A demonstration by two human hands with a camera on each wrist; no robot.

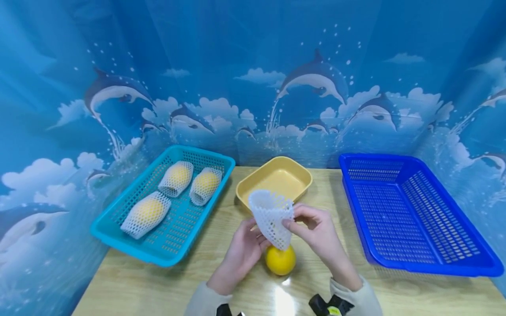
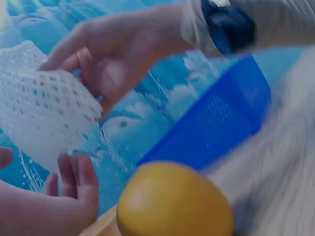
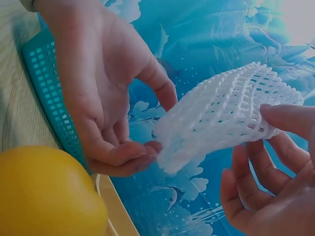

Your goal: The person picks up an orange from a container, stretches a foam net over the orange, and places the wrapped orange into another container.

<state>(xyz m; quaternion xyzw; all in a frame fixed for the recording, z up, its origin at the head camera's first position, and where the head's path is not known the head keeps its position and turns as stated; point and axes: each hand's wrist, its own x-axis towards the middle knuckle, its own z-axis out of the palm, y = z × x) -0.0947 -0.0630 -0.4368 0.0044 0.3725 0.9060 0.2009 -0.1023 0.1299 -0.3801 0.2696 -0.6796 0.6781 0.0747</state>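
Note:
A white foam fruit net (image 1: 272,217) is held up over the table, its wide mouth upward and its narrow end low. My right hand (image 1: 318,232) pinches the net's side near the mouth between thumb and fingers, plainer in the right wrist view, where the net (image 3: 221,115) stretches between both hands. The left hand (image 1: 245,252) holds the narrow end loosely, thumb on one side and curled fingers (image 3: 123,155) on the other. Just below the net, a bare yellow-orange orange (image 1: 280,261) rests on the table. In the left wrist view the orange (image 2: 174,201) fills the lower middle.
To the left, a teal basket (image 1: 182,250) holds three netted yellow fruits (image 1: 148,213). A shallow yellow tray (image 1: 282,164) stands behind the hands. The deep blue basket (image 1: 395,210) is at the right. A dolphin-print curtain (image 1: 253,52) hangs behind the wooden table (image 1: 150,285).

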